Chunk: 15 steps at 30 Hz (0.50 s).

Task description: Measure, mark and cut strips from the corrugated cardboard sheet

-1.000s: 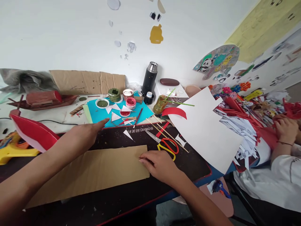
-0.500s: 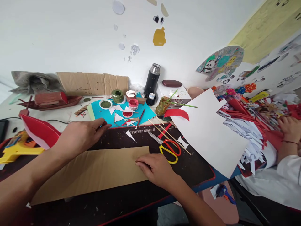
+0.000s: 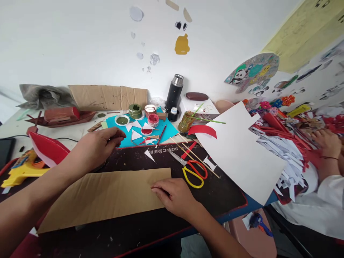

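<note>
My left hand hangs above the dark mat near the blue sheet, its fingers curled toward the thumb. Whatever may be between those fingertips is too small to make out. Below it lies a long strip of brown cardboard. My right hand rests on the strip's right end with fingers and thumb drawn together; what they may hold is hidden. Just beyond that hand are scissors with one red and one yellow handle. A red and white boat-shaped piece stands behind my left forearm.
Paint pots, white paper scraps and a brush lie at the back. A black flask and a murky jar stand behind. White card covers the right. A yellow glue gun sits left. Another person's hand touches paper strips.
My left hand has risen slightly above the mat. My right hand has slid a little to the left on the cardboard. The view has shifted slightly.
</note>
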Motion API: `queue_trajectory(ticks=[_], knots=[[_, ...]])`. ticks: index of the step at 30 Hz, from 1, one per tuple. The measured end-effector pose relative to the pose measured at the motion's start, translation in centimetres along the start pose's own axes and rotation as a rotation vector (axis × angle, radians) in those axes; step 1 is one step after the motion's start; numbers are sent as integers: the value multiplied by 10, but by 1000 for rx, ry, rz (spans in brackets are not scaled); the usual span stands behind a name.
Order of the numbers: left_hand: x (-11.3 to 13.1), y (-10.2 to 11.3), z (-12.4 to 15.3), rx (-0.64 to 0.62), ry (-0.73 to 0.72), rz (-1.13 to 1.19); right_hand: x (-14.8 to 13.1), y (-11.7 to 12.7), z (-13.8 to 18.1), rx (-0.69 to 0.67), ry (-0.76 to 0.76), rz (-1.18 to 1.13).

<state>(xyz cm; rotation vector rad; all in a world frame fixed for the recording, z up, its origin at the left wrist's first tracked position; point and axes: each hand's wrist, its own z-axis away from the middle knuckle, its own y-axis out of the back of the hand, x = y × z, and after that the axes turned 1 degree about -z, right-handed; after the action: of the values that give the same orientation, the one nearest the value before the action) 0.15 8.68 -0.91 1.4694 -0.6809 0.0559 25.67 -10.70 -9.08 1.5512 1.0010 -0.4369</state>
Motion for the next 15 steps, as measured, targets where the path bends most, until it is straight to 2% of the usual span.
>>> queue_trajectory(ticks=[5,11,15], knots=[[-4,-3,-6,-38,14,63,-2,1,4,15,-34,-40],[-4,-4,-4,-195,65,82,-5,-2,6,39,-73,-121],[-3,-2,-4,-175,54,13,-6,-7,5,48,-73,-144]])
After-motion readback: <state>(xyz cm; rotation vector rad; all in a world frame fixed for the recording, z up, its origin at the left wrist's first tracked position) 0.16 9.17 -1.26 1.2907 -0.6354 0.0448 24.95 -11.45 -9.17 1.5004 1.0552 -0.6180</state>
